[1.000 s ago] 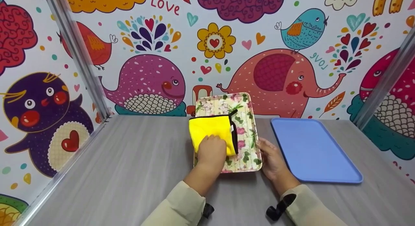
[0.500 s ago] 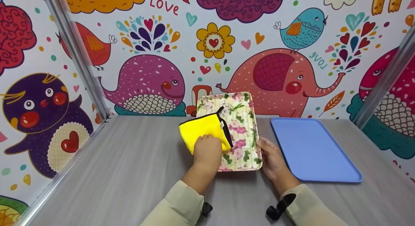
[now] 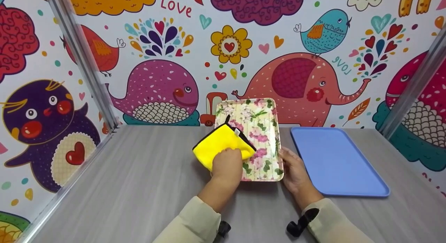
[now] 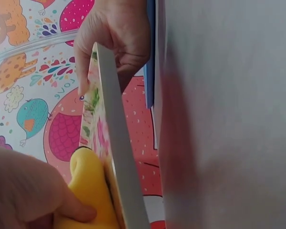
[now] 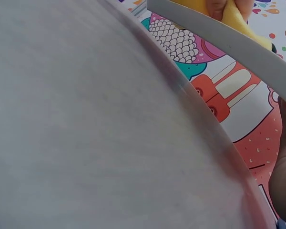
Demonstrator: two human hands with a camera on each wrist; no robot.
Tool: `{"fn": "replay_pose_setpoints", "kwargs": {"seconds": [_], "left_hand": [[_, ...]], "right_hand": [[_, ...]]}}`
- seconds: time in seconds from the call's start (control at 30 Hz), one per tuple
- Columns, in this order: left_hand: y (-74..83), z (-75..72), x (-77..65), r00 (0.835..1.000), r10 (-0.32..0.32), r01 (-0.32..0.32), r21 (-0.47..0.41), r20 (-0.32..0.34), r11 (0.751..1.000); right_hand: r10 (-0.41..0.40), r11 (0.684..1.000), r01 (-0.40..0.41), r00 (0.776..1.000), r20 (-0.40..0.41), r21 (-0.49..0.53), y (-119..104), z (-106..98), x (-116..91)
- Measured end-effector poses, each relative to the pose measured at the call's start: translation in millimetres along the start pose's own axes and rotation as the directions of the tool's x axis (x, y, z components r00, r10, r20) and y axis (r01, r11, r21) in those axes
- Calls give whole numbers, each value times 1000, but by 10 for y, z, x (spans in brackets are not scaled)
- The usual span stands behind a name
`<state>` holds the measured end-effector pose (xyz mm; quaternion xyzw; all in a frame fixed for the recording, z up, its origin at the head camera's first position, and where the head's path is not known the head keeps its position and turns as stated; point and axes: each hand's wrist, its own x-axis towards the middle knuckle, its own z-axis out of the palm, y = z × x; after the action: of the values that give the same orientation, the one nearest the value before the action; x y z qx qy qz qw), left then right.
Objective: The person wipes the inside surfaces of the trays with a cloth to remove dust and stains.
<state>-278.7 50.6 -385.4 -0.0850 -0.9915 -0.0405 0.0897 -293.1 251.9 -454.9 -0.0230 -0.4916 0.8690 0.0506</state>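
Observation:
A floral tray with pink flowers and green leaves is held tilted up above the table. My right hand grips its right edge, thumb on the patterned face and fingers behind, as the left wrist view also shows. My left hand pinches a yellow cloth with black edging and a small white label. In the head view the cloth covers the tray's lower left part and sticks out past its left edge. The left wrist view has the bunched cloth against the patterned face.
A blue tray lies flat on the grey table, right of my right hand. Behind the table stands a wall printed with cartoon animals. Metal posts frame the corners.
The cloth has slid left and down across the floral tray, turned at an angle, then moved slightly back right. The floral tray has shifted slightly right. The blue tray has stayed put.

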Motion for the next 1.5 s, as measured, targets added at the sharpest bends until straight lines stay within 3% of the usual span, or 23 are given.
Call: {"fn": "replay_pose_setpoints", "kwargs": {"seconds": [0.1, 0.27, 0.43, 0.77, 0.97, 1.2, 1.5], "left_hand": [[57, -3, -35, 1000, 19, -19, -7, 1, 1000], [140, 22, -103, 994, 78, -77, 17, -75, 997], [212, 51, -179, 977, 151, -145, 52, -151, 988], [316, 60, -302, 949, 264, -251, 94, -172, 963], [375, 34, -346, 945, 309, -297, 123, -102, 947], [404, 8, -381, 924, 374, -360, 147, -80, 921], [399, 5, -371, 942, 336, -326, 207, -12, 922]], "right_hand": [[0, 1000, 0, 1000, 0, 13, -8, 1, 0], [-5, 999, 4, 1000, 24, 40, -9, 0, 4], [-6, 999, 6, 1000, 4, 35, -3, 2, 3], [-12, 999, 11, 1000, 9, 41, -1, 6, -4], [-7, 1000, 8, 999, -33, 30, -7, 13, 1], [-10, 1000, 10, 999, -33, -5, 2, 11, 1], [-8, 1000, 8, 1000, -5, 21, 12, 10, 7]]}}
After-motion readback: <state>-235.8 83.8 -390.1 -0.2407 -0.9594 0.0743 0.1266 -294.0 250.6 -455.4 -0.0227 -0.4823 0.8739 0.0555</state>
